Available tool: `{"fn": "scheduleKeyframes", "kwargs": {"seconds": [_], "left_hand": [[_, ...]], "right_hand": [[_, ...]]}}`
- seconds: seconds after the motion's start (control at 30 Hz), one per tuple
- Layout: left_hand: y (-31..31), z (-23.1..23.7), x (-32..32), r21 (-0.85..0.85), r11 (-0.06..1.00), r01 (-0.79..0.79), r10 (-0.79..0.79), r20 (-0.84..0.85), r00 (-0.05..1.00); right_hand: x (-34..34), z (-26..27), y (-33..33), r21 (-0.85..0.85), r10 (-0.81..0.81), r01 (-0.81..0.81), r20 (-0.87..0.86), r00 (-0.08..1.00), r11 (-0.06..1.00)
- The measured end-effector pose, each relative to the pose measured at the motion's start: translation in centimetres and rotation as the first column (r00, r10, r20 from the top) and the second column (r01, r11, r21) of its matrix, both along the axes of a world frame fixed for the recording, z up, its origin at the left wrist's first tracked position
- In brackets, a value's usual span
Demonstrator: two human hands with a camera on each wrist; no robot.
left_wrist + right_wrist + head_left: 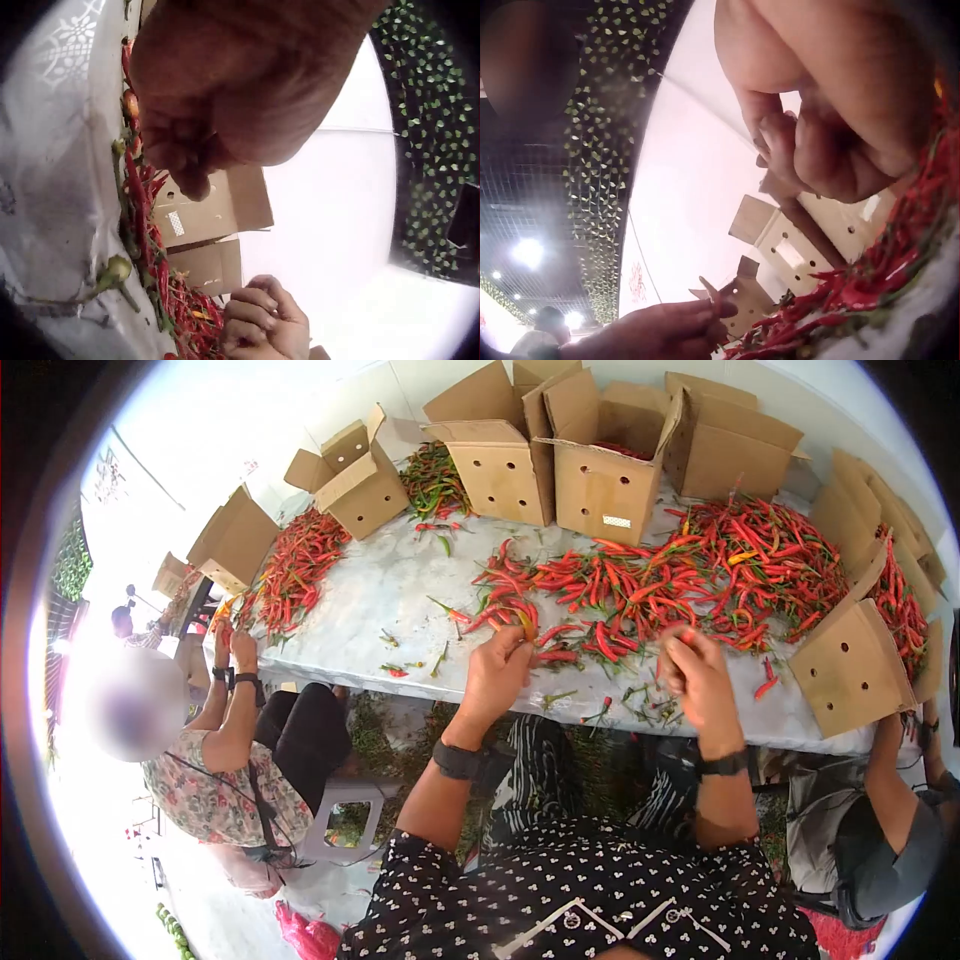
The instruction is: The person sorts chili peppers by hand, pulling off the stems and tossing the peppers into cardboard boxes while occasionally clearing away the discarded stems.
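Note:
My left hand [498,670] is over the near part of the table, in front of the loose red chili peppers [610,585]. Between its thumb and fingers it pinches a chili pepper [714,300], which shows slim and reddish in the right wrist view. To the right, my right hand [695,675] hovers above the near edge of the pile with its fingers curled in and the thumb against them. No chili shows in that hand. Plucked green stems [655,708] lie scattered on the table below and between the hands.
Cardboard boxes [605,490] line the back, one with chilies inside. Another box [855,670] stands at the right edge. Farther left are a red chili heap [300,570] and a greener one [435,480]. A person [235,780] sits at left; another person's arm [890,780] shows at right.

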State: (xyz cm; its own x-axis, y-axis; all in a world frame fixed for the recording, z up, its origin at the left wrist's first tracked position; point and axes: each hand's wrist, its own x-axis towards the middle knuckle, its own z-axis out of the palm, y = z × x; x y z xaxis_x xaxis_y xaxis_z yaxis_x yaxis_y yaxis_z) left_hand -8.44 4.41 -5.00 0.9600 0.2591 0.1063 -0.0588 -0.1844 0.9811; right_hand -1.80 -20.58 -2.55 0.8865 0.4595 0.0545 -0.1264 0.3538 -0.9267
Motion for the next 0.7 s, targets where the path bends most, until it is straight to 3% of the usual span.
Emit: {"fn": "scheduleKeyframes", "kwargs": {"seconds": [0.07,0.13,0.23,0.3,0.33,0.37,0.4,0.43,0.5,0.57,0.63,0.7], "left_hand": [[-0.3,-0.4,-0.1,0.124,0.992,-0.018,0.022,-0.036,0.999],[-0.8,-0.7,-0.1,0.106,0.994,-0.03,0.031,-0.014,0.999],[-1.6,-0.3,0.0,0.088,0.995,-0.047,0.047,0.0,0.999],[-2.2,0.1,-0.1,0.085,0.995,-0.042,0.043,-0.007,0.999],[-2.5,0.3,-0.1,0.077,0.997,-0.016,0.018,-0.025,1.0],[-2.9,0.4,0.0,0.07,0.997,0.009,-0.007,-0.04,0.999],[-3.3,0.3,-0.1,0.069,0.997,0.02,-0.017,-0.042,0.999],[-3.8,0.3,-0.1,0.077,0.996,0.054,-0.052,-0.029,0.998],[-5.4,1.2,-0.5,0.109,0.987,0.115,-0.114,-0.012,0.993],[-6.5,1.3,-0.7,0.18,0.97,0.161,-0.169,0.029,0.985],[-7.4,1.3,-1.0,0.341,0.927,0.157,-0.216,0.143,0.966],[-7.6,2.9,-1.7,0.378,0.914,0.147,-0.226,0.176,0.958]], "right_hand": [[-1.6,0.2,-3.6,-0.215,-0.15,0.168,0.097,0.984,0.962],[-3.2,-0.2,-7.5,-0.423,-0.281,0.332,0.181,0.943,0.843],[-5.7,-2.1,-13.7,-0.525,-0.389,0.425,0.185,0.903,0.737],[-6.8,-5.0,-17.4,-0.79,-0.295,0.464,0.369,0.882,0.4],[-7.2,-5.8,-18.0,-0.792,-0.302,0.468,0.369,0.879,0.392],[-7.5,-6.5,-18.5,-0.731,-0.095,0.632,0.632,0.769,0.256],[-7.9,-6.9,-18.8,-0.606,0.151,0.78,0.795,0.587,0.156],[-8.2,-4.4,-16.7,-0.597,0.122,0.797,0.801,0.586,0.094],[-7.7,-0.7,-12.6,-0.699,-0.181,0.607,0.587,0.789,0.379],[-6.6,0.8,-8.4,-0.582,-0.181,0.526,0.547,0.818,0.62],[-5.5,1.8,-4.2,-0.542,-0.057,0.335,0.466,0.883,0.771],[-5.0,2.5,-0.1,-0.398,-0.02,0.217,0.444,0.896,0.891]]}}
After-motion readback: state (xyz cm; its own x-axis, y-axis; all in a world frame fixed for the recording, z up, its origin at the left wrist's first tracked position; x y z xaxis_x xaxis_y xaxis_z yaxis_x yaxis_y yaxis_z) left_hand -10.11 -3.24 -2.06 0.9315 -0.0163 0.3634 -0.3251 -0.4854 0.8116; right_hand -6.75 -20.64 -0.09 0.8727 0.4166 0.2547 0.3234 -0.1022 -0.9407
